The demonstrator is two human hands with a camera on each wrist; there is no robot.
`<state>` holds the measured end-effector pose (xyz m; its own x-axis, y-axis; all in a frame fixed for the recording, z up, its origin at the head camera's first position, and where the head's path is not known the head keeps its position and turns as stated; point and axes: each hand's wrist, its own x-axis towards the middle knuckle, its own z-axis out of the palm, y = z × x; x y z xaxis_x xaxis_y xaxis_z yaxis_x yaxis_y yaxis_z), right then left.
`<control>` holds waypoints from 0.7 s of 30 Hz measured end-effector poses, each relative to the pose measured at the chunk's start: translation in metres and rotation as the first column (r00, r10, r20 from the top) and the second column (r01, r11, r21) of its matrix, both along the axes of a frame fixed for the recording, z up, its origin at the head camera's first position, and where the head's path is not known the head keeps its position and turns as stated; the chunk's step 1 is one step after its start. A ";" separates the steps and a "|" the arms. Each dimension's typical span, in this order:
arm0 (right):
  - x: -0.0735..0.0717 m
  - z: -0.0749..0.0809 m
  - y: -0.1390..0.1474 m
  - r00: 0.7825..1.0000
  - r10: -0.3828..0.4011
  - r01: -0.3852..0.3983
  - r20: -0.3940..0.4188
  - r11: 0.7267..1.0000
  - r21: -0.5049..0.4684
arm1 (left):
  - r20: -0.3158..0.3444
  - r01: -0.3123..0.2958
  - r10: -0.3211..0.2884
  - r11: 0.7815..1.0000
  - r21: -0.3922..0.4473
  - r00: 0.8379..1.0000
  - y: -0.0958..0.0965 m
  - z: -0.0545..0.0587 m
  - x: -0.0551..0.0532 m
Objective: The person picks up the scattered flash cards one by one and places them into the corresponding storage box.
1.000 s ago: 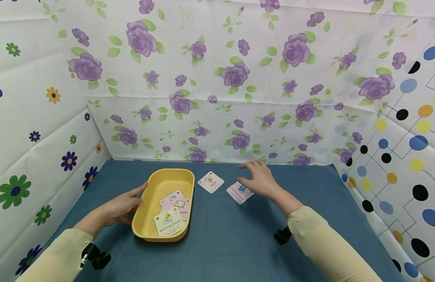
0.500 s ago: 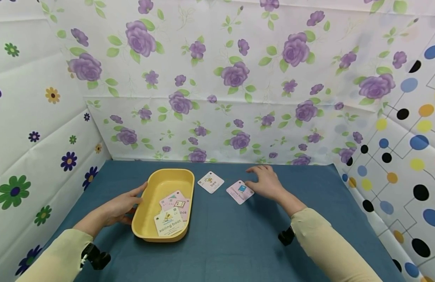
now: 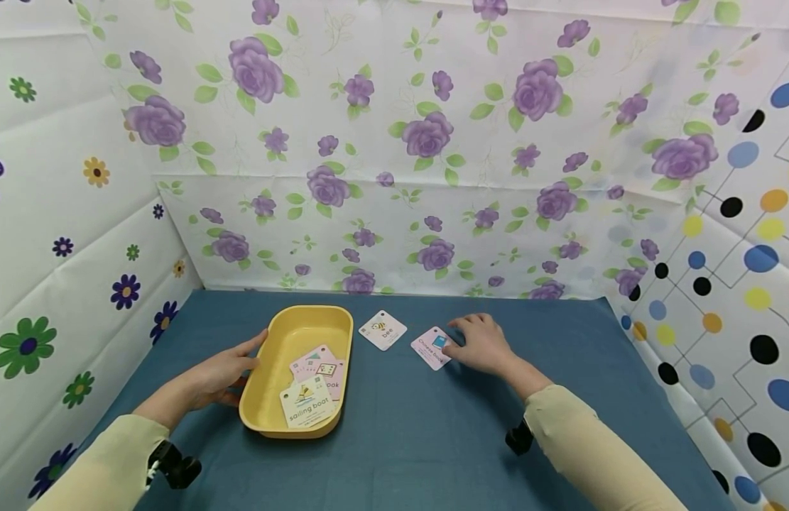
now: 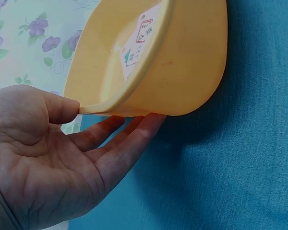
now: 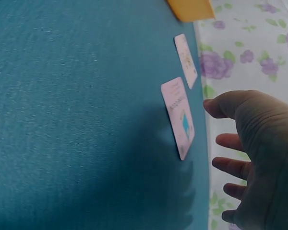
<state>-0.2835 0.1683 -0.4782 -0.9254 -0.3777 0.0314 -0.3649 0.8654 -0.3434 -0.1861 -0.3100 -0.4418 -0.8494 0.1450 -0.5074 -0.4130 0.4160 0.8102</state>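
Note:
My left hand (image 3: 218,374) holds the left side of a yellow plastic tray (image 3: 252,411). In the left wrist view the thumb lies at the rim and the fingers reach against the outer wall. Inside the tray are several square word cards, with a "sailing boat" card (image 3: 307,403) on top. My right hand (image 3: 483,345) hovers, fingers loosely bent and holding nothing, at the right edge of a pink "Chinese book" card (image 3: 429,349). Its thumb overlaps that card in the head view. A white "bee" card (image 3: 383,331) lies between this card and the tray.
A blue-green cloth (image 3: 394,433) covers the table. Behind it rises a sheet with purple roses (image 3: 426,135). Patterned sheets stand at both sides, flowers on the left one (image 3: 81,284) and coloured dots on the right one (image 3: 746,284).
My right hand first drew back right, uncovering the "Chinese book" card, then came lower and nearer, its thumb over the card's right edge again. My left hand and the tray stayed still.

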 end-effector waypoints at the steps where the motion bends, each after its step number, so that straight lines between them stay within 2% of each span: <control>1: 0.000 -0.002 -0.001 1.000 -0.004 0.004 0.002 1.000 0.010 | 0.000 0.000 0.000 1.000 0.000 1.000 0.000 0.000 0.000; 14: 0.004 -0.024 -0.011 0.998 -0.039 0.045 -0.059 0.993 0.109 | 0.001 0.007 -0.007 1.000 0.004 1.000 -0.001 0.000 0.001; 21: 0.008 -0.025 -0.017 0.996 -0.039 0.048 -0.084 0.993 0.110 | -0.003 0.010 -0.010 1.000 -0.007 1.000 -0.001 -0.002 0.000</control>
<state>-0.2757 0.1509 -0.5036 -0.9371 -0.3424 0.0676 -0.3488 0.9124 -0.2142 -0.1864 -0.3112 -0.4436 -0.8497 0.1499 -0.5055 -0.4059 0.4258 0.8087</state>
